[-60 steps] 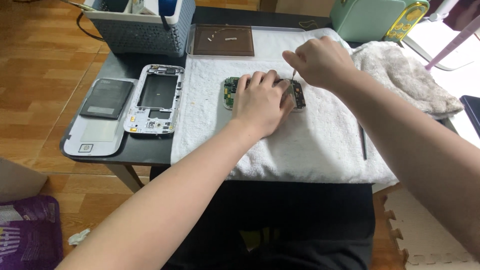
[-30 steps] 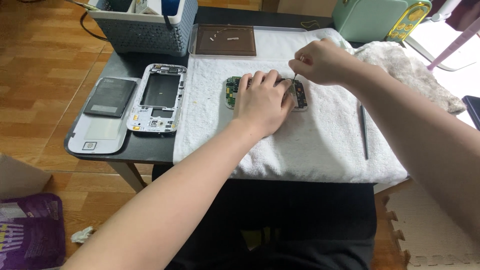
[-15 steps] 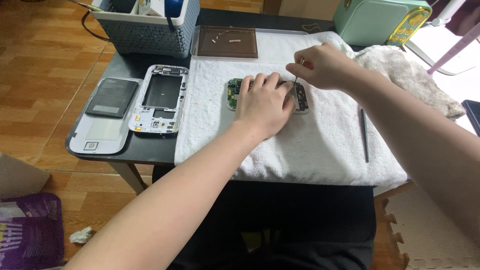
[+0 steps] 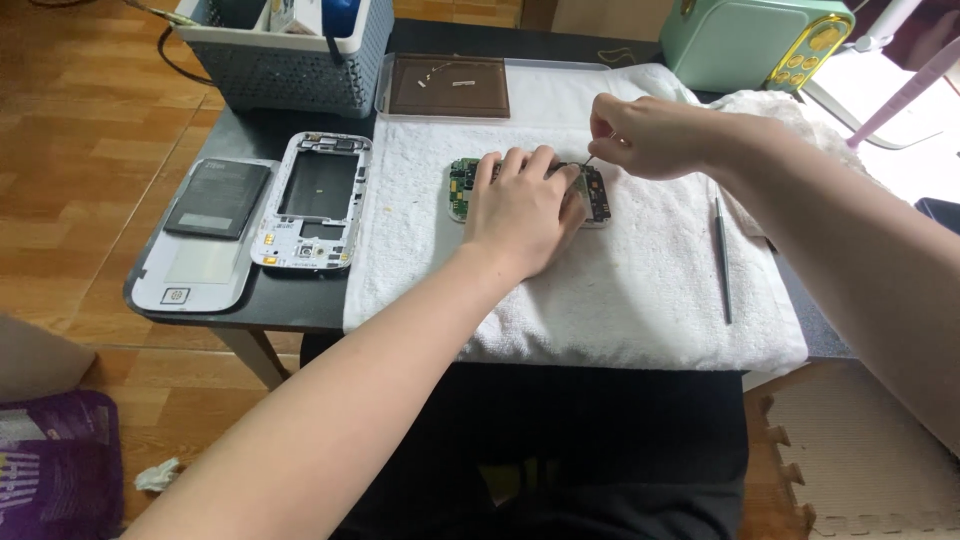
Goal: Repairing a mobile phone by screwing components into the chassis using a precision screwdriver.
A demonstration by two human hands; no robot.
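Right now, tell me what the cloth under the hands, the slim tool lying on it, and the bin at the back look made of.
White towel: looped cotton terry, matte and nubbly. Slim tool: likely metal, thin, grey, faintly shiny. Grey basket: moulded plastic, woven-look lattice walls with a pale rim.

- Circuit board [image 4: 459, 188]: green, with dark chips.
- Towel [image 4: 620, 270]: white.
- Table [image 4: 255, 135]: black.
- Phone frame [image 4: 315, 200]: white and silver, dark inside.
- Battery [image 4: 217, 198]: black.
- Back cover [image 4: 190, 275]: white.
- Basket [image 4: 290, 70]: grey, white rim.
- Tray [image 4: 448, 85]: brown.
- Case [image 4: 750, 40]: mint green, gold trim.
- Floor [image 4: 70, 150]: orange-brown wood.
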